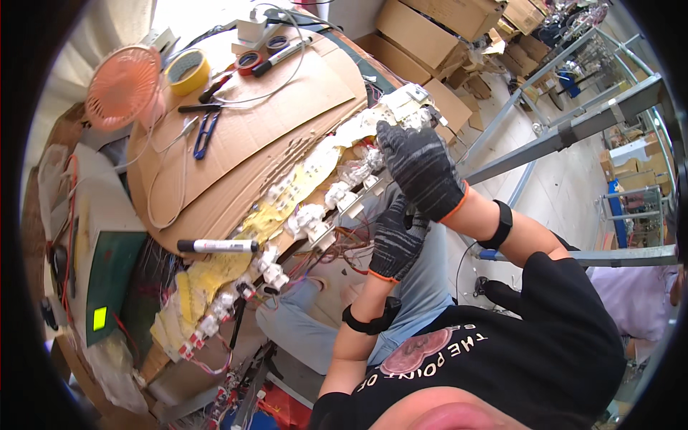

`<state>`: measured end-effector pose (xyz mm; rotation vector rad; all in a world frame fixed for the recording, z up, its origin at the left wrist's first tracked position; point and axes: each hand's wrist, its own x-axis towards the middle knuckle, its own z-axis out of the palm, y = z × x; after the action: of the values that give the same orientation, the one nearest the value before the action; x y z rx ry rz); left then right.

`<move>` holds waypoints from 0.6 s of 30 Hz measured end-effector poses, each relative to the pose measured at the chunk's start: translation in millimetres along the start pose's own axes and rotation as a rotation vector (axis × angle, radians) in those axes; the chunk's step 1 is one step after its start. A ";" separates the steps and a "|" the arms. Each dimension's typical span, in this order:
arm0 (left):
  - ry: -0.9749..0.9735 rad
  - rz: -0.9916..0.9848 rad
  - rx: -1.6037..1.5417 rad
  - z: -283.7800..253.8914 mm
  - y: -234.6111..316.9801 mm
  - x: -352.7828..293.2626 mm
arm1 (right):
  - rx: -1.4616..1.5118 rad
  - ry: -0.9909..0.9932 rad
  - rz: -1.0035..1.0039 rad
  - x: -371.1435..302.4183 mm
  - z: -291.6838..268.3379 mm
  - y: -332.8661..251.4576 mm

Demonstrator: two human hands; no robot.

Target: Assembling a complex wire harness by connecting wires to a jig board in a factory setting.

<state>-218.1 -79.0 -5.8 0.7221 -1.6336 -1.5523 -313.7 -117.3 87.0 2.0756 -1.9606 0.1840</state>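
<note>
My right hand (421, 172), in a dark grey knitted glove with an orange cuff, reaches the far right end of a board edge carrying a row of white plastic connectors (309, 223). Its fingers are curled in beside a white connector cluster (405, 107); what they grip is hidden. Just below, nearer my body, my left hand (398, 240) wears a matching glove. Its fingers are bent and partly covered by the right hand, so what they hold cannot be seen. Yellowed tape (304, 183) runs along the board behind the connectors. Thin coloured wires (344, 247) hang beneath it.
On the cardboard-covered round table (287, 107) lie a marker (217, 246), blue-handled pliers (206, 135), tape rolls including a yellow one (188, 72), and a white cable. A pink fan (123, 87) stands left. Metal frame bars (566, 136) and cardboard boxes (416, 36) are at right.
</note>
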 end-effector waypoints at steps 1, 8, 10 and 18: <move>-0.053 -0.082 0.108 -4.5 10.7 -3.4 | 0.171 -0.006 0.056 2.1 5.0 2.5; 0.303 0.201 0.397 -8.8 35.4 -95.9 | -0.143 0.283 -0.096 -7.6 42.7 28.3; 0.307 -0.004 -0.043 -19.2 25.5 -136.7 | -0.114 0.086 -0.043 -8.8 7.7 1.7; 1.103 -0.198 -0.350 -110.7 -87.9 -263.6 | -0.181 0.040 -0.030 -4.3 12.2 21.9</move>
<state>11.0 65.9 -132.3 1.2523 -0.4769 -1.1410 -336.9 -117.6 76.6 1.9689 -1.8486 0.0405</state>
